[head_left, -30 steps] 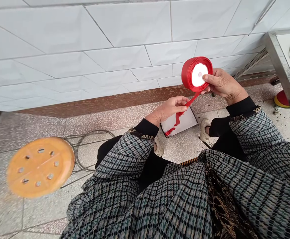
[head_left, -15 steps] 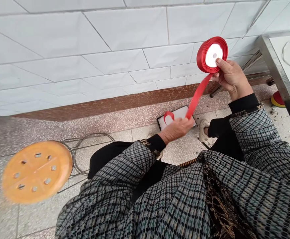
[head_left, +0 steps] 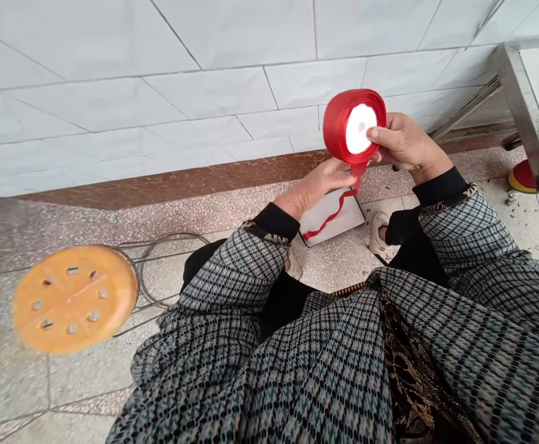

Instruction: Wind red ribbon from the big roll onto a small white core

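We find no text, brand, number or sign that we can read. The white disc (head_left: 356,139) on the roll of red ribbon (head_left: 335,126) is so bright that we cannot tell whether it carries print. We make out no lettering on the box (head_left: 342,222) or the orange stool (head_left: 75,302), and the shoe (head_left: 377,230) shows too small to tell.

The stool (head_left: 70,301) is standing left, the bench (head_left: 527,126) right; between them, a ribbon roll (head_left: 354,126) is resting in the right hand (head_left: 408,143), a box (head_left: 343,221) lying on the floor (head_left: 10,388).
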`<state>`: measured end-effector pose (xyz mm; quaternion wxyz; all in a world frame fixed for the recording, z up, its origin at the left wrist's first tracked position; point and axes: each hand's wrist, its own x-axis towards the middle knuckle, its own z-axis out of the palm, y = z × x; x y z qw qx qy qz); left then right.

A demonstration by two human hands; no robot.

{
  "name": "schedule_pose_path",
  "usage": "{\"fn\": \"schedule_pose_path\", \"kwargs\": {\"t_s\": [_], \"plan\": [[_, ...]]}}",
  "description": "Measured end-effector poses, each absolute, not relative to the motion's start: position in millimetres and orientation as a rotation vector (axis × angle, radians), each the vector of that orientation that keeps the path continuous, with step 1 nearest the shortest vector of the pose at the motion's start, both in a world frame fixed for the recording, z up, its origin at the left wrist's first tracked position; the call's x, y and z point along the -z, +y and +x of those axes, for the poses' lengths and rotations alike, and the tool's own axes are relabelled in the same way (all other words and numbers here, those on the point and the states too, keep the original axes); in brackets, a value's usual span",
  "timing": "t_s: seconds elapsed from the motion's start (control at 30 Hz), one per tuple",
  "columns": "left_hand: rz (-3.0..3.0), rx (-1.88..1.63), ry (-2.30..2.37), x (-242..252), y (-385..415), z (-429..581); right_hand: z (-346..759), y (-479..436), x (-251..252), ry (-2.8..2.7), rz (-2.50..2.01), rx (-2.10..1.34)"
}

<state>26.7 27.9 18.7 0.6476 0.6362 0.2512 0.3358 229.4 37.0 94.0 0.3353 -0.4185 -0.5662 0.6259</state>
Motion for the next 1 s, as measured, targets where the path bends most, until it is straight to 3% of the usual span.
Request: {"fn": "schedule_pose_path", "kwargs": {"t_s": [0.13, 0.47, 1.0], "plan": [[1.055, -0.772, 0.519, -37.0, 23.5, 34.8, 223.6, 38.7, -99.4, -1.510, -1.208, -1.581], [0.784, -0.749, 0.649, -26.1, 17.5, 26.0, 231.9, 43.6, -86.1, -1.487, -1.217, -1.592], [0.787, -0.623, 0.709, -21.9, 8.6, 4.4, 236.9, 41.9, -84.2, -1.443, -1.312, -1.636]]}}
